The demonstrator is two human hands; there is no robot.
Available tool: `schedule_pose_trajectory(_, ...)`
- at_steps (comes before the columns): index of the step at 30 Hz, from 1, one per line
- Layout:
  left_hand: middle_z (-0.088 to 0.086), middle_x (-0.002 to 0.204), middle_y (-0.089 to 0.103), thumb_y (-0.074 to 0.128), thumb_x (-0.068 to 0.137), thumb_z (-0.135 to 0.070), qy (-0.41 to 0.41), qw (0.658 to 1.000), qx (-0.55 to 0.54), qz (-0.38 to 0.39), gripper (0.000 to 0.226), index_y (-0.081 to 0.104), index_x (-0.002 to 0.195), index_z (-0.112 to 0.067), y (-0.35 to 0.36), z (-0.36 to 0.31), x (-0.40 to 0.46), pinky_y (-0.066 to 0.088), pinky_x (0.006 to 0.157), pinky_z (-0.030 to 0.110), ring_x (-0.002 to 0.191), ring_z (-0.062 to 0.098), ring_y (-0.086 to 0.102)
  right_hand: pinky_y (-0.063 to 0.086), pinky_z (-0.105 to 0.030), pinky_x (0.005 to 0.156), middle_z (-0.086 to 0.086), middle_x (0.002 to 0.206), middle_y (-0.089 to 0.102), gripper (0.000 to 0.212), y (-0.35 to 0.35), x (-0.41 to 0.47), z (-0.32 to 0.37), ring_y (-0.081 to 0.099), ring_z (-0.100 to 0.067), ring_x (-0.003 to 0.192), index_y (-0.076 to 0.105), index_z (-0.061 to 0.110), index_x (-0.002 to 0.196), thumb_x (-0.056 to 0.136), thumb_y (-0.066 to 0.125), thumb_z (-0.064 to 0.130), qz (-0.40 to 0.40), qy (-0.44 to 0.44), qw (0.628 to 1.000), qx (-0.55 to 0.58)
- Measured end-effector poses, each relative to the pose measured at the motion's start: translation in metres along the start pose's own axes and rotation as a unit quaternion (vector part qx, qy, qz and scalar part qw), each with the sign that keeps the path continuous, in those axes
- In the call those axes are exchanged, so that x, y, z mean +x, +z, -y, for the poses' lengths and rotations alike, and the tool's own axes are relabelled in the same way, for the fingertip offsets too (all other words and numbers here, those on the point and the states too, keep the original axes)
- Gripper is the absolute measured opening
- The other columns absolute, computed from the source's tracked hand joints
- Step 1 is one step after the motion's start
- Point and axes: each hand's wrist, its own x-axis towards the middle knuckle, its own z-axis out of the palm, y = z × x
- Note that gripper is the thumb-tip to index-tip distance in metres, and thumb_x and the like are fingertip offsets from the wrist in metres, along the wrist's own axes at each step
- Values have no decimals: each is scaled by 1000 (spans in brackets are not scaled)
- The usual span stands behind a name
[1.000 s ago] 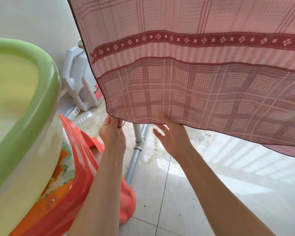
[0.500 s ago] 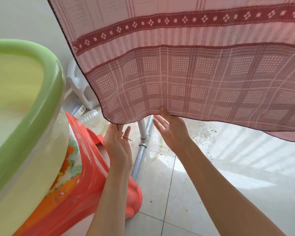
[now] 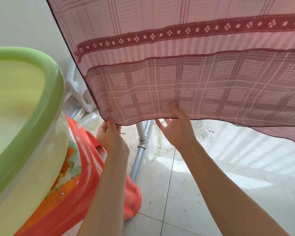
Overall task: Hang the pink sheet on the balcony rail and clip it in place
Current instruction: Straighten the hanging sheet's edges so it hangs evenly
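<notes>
The pink sheet (image 3: pixel 186 68), checked with a dark red patterned band, hangs down across the top and right of the view. Its top and the rail it hangs from are out of frame. My left hand (image 3: pixel 110 133) pinches the sheet's lower left corner between thumb and fingers. My right hand (image 3: pixel 174 126) holds the bottom hem a little to the right, thumb on the front of the cloth and fingers behind it. No clip is visible.
A green-rimmed basin (image 3: pixel 24 116) sits on a red-orange plastic stool (image 3: pixel 99 184) at the left. A grey metal pipe (image 3: pixel 140 150) slants over the white tiled floor (image 3: pixel 211 184). A white plastic jug (image 3: pixel 77 89) stands by the wall behind the sheet.
My left hand let go of the corner half a second ago and now pinches it again. My right thumb has moved onto the front of the hem. The view shifted slightly.
</notes>
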Motion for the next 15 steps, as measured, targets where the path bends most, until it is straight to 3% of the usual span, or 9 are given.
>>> schedule_pose_trajectory(2, -3, 62, 55, 55, 88, -1, 14, 999, 27, -43, 18, 54, 72, -9, 3, 1, 17, 47, 58, 20, 56, 6, 53, 40, -43, 102, 4, 114, 67, 22, -4, -4, 12, 55, -17, 119, 63, 22, 109, 94, 48, 29, 24, -11, 997, 75)
schedule_pose_trajectory(4, -2, 62, 49, 55, 87, -4, 26, 996, 57, -67, 22, 50, 67, -11, 6, 3, 34, 40, 53, 21, 55, 8, 46, 39, -43, 104, 5, 115, 67, 25, -11, -7, 28, 54, -17, 121, 63, 20, 111, 96, 46, 30, 16, -21, 995, 97)
schedule_pose_trajectory(7, -2, 63, 41, 55, 84, -6, 26, 994, 70, -77, 26, 42, 63, -14, 15, 3, 44, 35, 50, 23, 55, 10, 40, 45, -29, 96, 16, 102, 71, 38, -27, -12, 55, 59, -2, 110, 52, 13, 128, 99, 40, 34, -27, -37, 997, 64)
schedule_pose_trajectory(9, 0, 64, 42, 56, 84, -5, 11, 996, 52, -71, 24, 39, 69, -14, 21, 4, 37, 36, 47, 22, 53, 11, 41, 46, -35, 92, 8, 109, 68, 32, -42, -21, 72, 58, -11, 112, 55, 18, 119, 96, 44, 37, -49, -30, 995, 77)
schedule_pose_trajectory(13, -4, 88, 55, 50, 94, -19, -126, 992, -7, 5, 4, 46, 95, -18, 28, 20, -18, 46, 69, 24, 74, 13, 57, 47, -39, 88, -4, 110, 63, 34, -79, -45, 98, 58, -21, 110, 59, 17, 110, 88, 53, 43, -118, 14, 993, -17)
schedule_pose_trajectory(15, -1, 97, 55, 53, 93, -29, -196, 978, 25, 62, 14, 50, 98, -16, 35, 38, -52, 46, 73, 29, 89, 16, 58, 49, -38, 88, -6, 109, 67, 38, -93, -55, 113, 63, -22, 105, 59, 16, 113, 88, 55, 44, -141, 21, 988, -51)
